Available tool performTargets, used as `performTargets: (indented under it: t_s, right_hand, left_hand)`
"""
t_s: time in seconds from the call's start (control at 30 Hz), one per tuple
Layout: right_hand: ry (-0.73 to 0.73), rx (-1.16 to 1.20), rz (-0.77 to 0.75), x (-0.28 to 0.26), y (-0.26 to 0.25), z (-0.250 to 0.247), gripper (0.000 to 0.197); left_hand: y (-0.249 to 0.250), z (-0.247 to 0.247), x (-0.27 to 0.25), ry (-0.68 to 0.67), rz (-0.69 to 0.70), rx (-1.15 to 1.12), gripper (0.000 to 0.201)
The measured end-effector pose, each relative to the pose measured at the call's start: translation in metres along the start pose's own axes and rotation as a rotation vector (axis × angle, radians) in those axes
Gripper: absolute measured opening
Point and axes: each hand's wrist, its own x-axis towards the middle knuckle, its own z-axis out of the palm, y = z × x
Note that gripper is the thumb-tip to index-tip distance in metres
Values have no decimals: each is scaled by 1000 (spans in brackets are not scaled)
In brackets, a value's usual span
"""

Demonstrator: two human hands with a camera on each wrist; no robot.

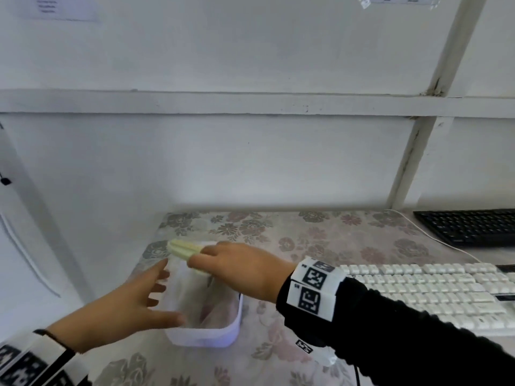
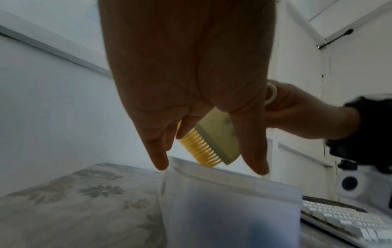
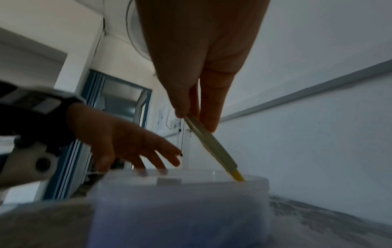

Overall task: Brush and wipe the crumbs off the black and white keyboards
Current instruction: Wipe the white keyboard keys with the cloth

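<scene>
A pale green brush (image 1: pixel 182 249) with yellow bristles (image 2: pixel 200 148) is pinched by its handle in my right hand (image 1: pixel 198 260). It hangs over a translucent white tub (image 1: pixel 231 327), its bristle tip (image 3: pixel 238 177) dipping just past the rim. My left hand (image 1: pixel 165 291) is spread with straight fingers at the tub's left rim and holds nothing; whether it touches is unclear. The white keyboard (image 1: pixel 434 295) lies to the right beyond my right wrist. At the far right is the black keyboard (image 1: pixel 471 227).
A floral cloth (image 1: pixel 320 238) covers the table, which stands against a white wall. A thin white cable (image 1: pixel 446 243) runs between the two keyboards. Something pale pink lies blurred inside the tub. The table's left edge is just left of the tub.
</scene>
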Motion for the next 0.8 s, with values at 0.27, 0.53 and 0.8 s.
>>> performTargets:
  t_s: [0.27,0.53,0.8]
  right_hand:
    - [-25,58,-73,2,6,34,32]
    - [-122,205,167,2,16,32,39]
    - [-329,45,469,17,18,34,38]
  left_hand:
    - [-10,-11,6,7,9,-157,123]
    - [-8,-1,24,107,72,-210,66]
    - [-15,-20,22,295,152,-244,63]
